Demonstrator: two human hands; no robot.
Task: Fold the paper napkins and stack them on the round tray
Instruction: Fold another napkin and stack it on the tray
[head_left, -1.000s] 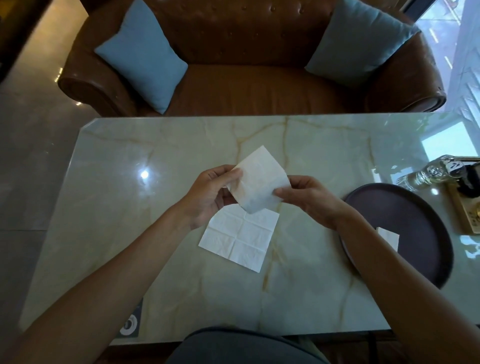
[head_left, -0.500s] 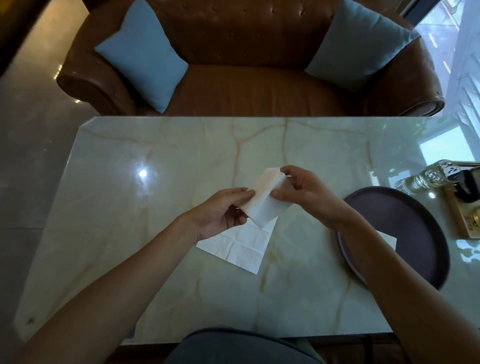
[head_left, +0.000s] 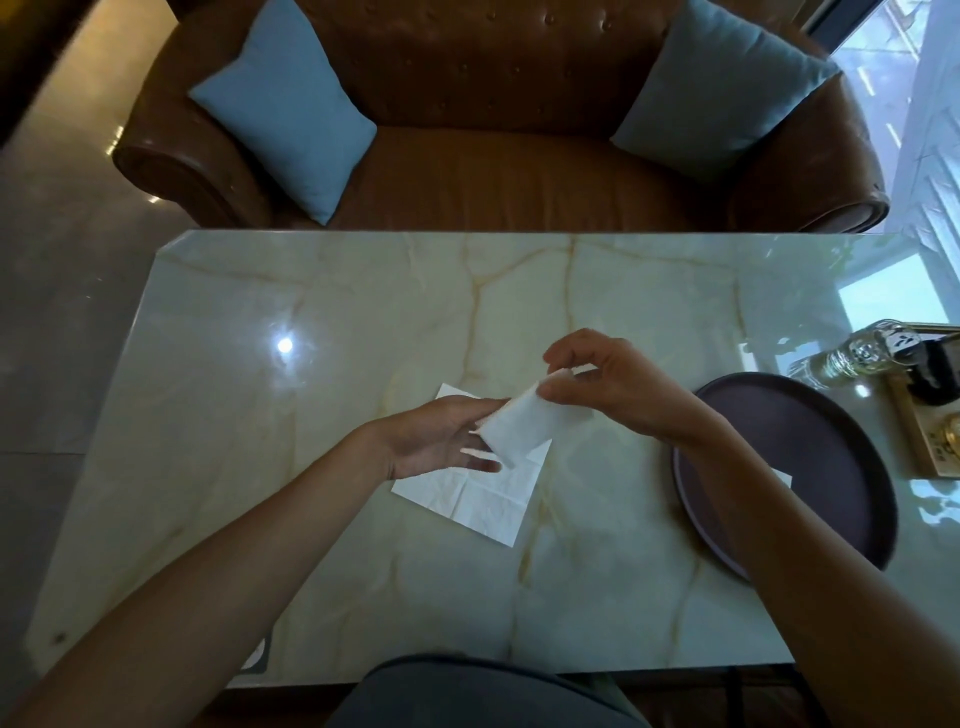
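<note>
Fig.: mid-fold, one napkin in hand. R fingertips (head_left: 551, 385) pinch the upper-right corner of the folded napkin (head_left: 524, 428), thumb below, index above; remaining fingers curl loosely over it. Right hand (head_left: 613, 387) hovers above the table, clear of the surface. L fingers (head_left: 480, 451) lie spread and nearly flat, palm up, supporting the napkin's lower-left end from beneath; whether the thumb clamps it cannot be told. Left hand (head_left: 441, 436) thus acts as a platform, not a firm grip. Held napkin sits between both hands, off the table, already reduced to a narrow strip. Directly below lies an unfolded napkin (head_left: 478, 493), flat on the marble table (head_left: 363, 322), creases visible. Round tray (head_left: 831, 431) stands to the right, near the R forearm; a white corner of one napkin on the tray (head_left: 782, 475) shows past the arm, rest hidden. Step, by judgement: pressing or finishing the fold, approx. early in the task. Next move likely needs the crease set, then a rightward carry to the tray, edges aligned w/ the piece there.
</note>
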